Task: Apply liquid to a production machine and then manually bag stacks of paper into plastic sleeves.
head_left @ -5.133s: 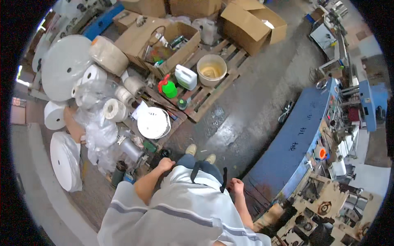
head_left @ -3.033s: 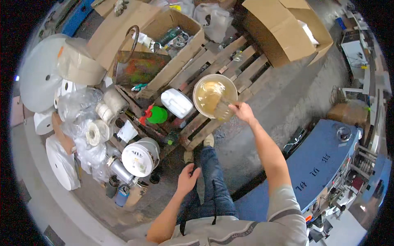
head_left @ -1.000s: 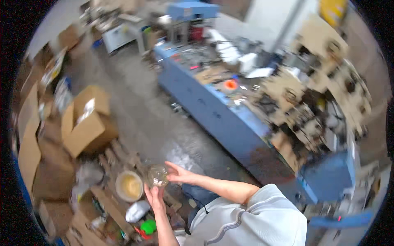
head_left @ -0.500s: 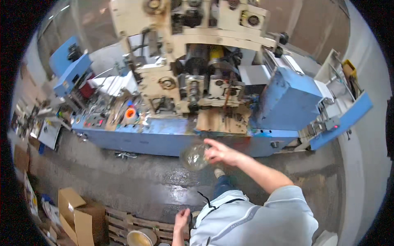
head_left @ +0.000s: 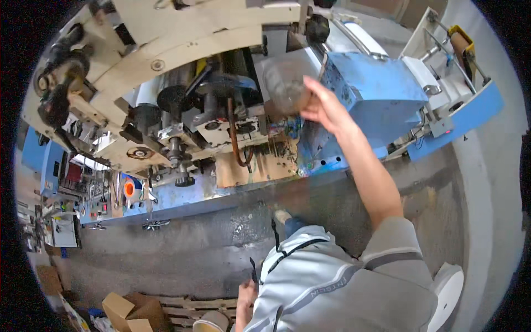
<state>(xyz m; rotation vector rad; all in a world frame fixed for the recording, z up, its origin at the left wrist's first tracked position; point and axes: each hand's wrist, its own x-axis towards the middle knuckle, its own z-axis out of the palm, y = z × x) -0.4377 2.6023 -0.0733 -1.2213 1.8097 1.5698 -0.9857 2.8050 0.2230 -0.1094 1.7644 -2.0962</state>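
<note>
My right hand, its arm stretched forward, grips the edge of a clear round see-through container, blurred by motion. The container is held up in front of the cream and blue roller machine, just left of the machine's blue box-shaped housing. My left hand hangs low beside my body with its fingers curled; whether anything is inside them is hidden. A bent copper-coloured pipe stands at the machine's front, over a stained piece of cardboard.
The machine's blue base runs across in front of me. An orange-centred roll sits on its left part. Behind me are an open cardboard box, a wooden pallet and a pale bucket. A white round roll stands at my right.
My right hand has raised the clear container from low over the floor up to the rollers. I have come closer to the machine, and the view has turned. My left hand stays low.
</note>
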